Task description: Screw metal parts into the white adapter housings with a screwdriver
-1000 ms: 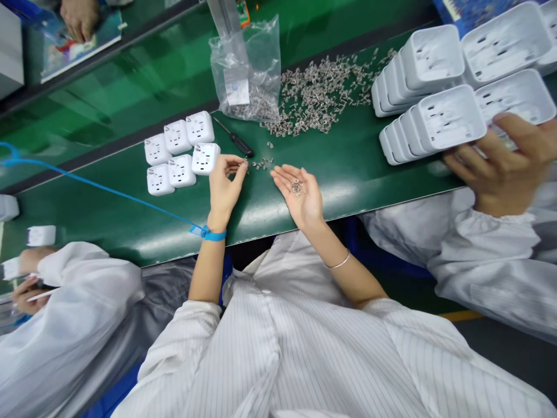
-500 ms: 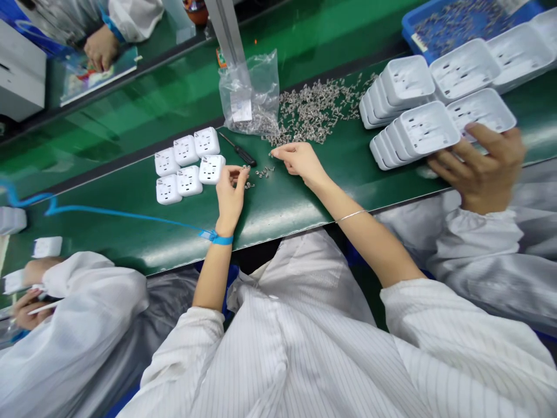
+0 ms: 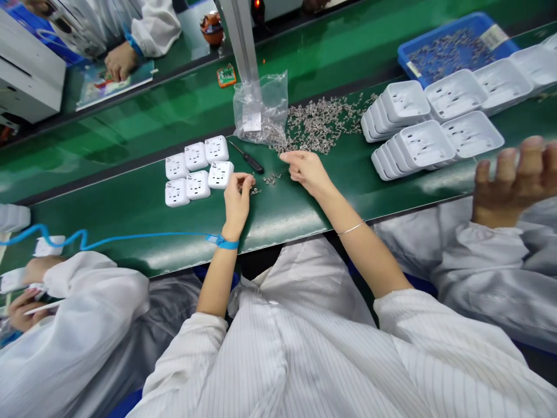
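Your left hand point(image 3: 237, 200) rests on the green table point(image 3: 130, 203) with thumb and forefinger pinched narrow at something tiny, just beside the nearest of six white socket housings point(image 3: 198, 171) laid in two rows of three; whether a part sits between those fingertips is too small to tell; a blue wrist strap point(image 3: 227, 242) circles that wrist, its cord running off to the left. Your right hand point(image 3: 307, 169) lies palm down, fingers curled close together, its fingertips at the near edge of the big heap of small metal clips point(image 3: 319, 119); you cannot tell whether it holds any. Between your two hands lies a small scatter of loose clips point(image 3: 270, 178); just behind it sits a black screwdriver point(image 3: 248, 158), and behind that a clear plastic bag point(image 3: 261, 107). To the right stand stacked white shells point(image 3: 404, 125), a blue tray point(image 3: 452, 43) beyond them, and a co-worker's spread hand point(image 3: 513, 180) near the table edge.
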### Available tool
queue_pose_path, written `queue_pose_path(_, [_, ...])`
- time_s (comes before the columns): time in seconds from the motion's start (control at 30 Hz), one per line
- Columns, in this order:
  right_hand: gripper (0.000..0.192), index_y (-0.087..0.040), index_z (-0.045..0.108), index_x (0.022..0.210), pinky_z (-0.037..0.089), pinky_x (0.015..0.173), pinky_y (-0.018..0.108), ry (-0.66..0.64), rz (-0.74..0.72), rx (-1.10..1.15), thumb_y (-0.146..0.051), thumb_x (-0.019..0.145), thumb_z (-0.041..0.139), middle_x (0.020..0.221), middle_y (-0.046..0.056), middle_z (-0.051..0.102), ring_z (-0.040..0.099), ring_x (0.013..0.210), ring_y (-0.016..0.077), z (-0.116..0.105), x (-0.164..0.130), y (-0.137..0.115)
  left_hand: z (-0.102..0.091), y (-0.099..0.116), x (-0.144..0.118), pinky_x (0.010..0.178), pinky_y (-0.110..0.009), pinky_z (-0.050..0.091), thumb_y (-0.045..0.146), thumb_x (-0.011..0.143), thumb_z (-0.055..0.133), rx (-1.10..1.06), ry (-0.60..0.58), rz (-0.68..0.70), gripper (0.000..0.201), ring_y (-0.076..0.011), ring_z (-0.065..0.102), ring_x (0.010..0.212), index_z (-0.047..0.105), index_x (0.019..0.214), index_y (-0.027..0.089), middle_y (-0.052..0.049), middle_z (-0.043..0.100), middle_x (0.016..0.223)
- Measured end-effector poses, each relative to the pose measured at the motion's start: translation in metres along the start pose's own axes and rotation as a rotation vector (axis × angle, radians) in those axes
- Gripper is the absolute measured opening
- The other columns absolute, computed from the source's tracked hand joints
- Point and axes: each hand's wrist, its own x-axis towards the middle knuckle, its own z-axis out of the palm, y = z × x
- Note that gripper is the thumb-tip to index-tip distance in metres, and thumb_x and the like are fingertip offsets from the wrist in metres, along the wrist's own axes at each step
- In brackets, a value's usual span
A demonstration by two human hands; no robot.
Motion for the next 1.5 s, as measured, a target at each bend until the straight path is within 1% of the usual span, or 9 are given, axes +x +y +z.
queue_pose_path(0.1, [0.034,-0.020,0.047,0.067,0.008,0.032,0.016,-0.138,0.209,0.343,-0.037,0.087,0.068,0.048,-0.011,0.029,0.012,0.038,0.0019,-0.002,-0.005,-0.010,0.003,0.004,-0.002,0.080,-0.026,0.056,0.048,0.097,0.058,-0.074,-0.019,-0.021,0.027,-0.0127,0.069,0.084,0.058,0.096,0.020,-0.003,0.069,0.088])
queue_pose_path(0.17, [0.043,-0.020,0.038,0.063,0.008,0.030,0.015,-0.207,0.323,0.420,-0.041,0.089,0.065,0.048,-0.010,0.031,0.010,0.037,0.0011,-0.001,-0.006,-0.013,0.008,0.007,-0.004,0.078,-0.025,0.057,0.049,0.095,0.061,-0.156,-0.036,-0.051,0.029,-0.0127,0.070,0.085,0.058,0.097,0.021,-0.003,0.069,0.090])
queue_pose_path(0.23, [0.042,-0.020,0.039,0.061,0.009,0.030,0.015,-0.235,0.378,0.423,-0.040,0.090,0.061,0.048,-0.008,0.040,0.012,0.036,0.0009,0.002,-0.007,-0.013,0.013,0.009,-0.006,0.077,-0.025,0.058,0.052,0.093,0.063,-0.222,-0.054,-0.076,0.032,-0.0132,0.071,0.085,0.059,0.100,0.021,-0.004,0.070,0.092])
queue_pose_path(0.4, [0.017,-0.012,0.065,0.078,0.011,0.032,0.015,-0.291,0.219,0.249,-0.028,0.083,0.066,0.049,-0.005,0.054,0.019,0.035,0.0005,0.011,-0.014,-0.006,0.020,0.012,-0.008,0.079,-0.029,0.061,0.060,0.089,0.066,-0.341,-0.122,-0.113,0.043,-0.0151,0.074,0.084,0.060,0.105,0.020,-0.005,0.072,0.091])
queue_pose_path(0.5, [0.029,-0.012,0.072,0.096,0.012,0.034,0.015,-0.372,0.115,0.141,-0.028,0.074,0.079,0.047,-0.009,0.047,0.023,0.038,0.0007,0.012,-0.019,-0.001,0.020,0.011,-0.007,0.080,-0.031,0.062,0.063,0.089,0.064,-0.378,-0.155,-0.134,0.046,-0.0161,0.075,0.084,0.055,0.109,0.023,-0.004,0.072,0.091])
queue_pose_path(0.73, [0.037,-0.011,0.075,0.092,0.012,0.037,0.017,-0.373,0.113,0.052,-0.037,0.068,0.088,0.046,-0.011,0.038,0.022,0.042,0.0011,0.012,-0.019,0.005,0.018,0.009,-0.008,0.079,-0.031,0.063,0.063,0.090,0.062,-0.436,-0.135,-0.146,0.045,-0.0162,0.076,0.079,0.048,0.109,0.024,0.000,0.072,0.083])
queue_pose_path(0.97, [0.040,-0.008,0.073,0.090,0.012,0.038,0.018,-0.393,0.160,0.043,-0.037,0.068,0.089,0.046,-0.008,0.043,0.025,0.042,0.0011,0.010,-0.019,0.006,0.014,0.012,-0.010,0.078,-0.024,0.061,0.051,0.090,0.070,-0.452,-0.116,-0.087,0.037,-0.0128,0.076,0.078,0.053,0.106,0.022,0.002,0.072,0.080])
queue_pose_path(1.17, [0.044,-0.009,0.069,0.085,0.011,0.039,0.018,-0.328,0.126,0.105,-0.042,0.064,0.091,0.045,-0.011,0.037,0.023,0.041,0.0007,0.013,-0.020,0.008,0.013,0.017,-0.008,0.081,-0.021,0.060,0.043,0.074,0.086,-0.488,-0.081,-0.171,0.044,-0.0111,0.075,0.083,0.062,0.101,0.019,0.000,0.073,0.089])
queue_pose_path(1.5, [0.047,-0.010,0.069,0.086,0.013,0.040,0.020,-0.301,0.037,0.025,-0.051,0.069,0.085,0.047,-0.010,0.036,0.023,0.043,0.0019,0.021,-0.026,0.008,0.013,0.010,-0.009,0.086,-0.026,0.062,0.051,0.079,0.080,-0.483,-0.155,-0.256,0.039,-0.0134,0.075,0.088,0.072,0.098,0.018,-0.002,0.077,0.093])
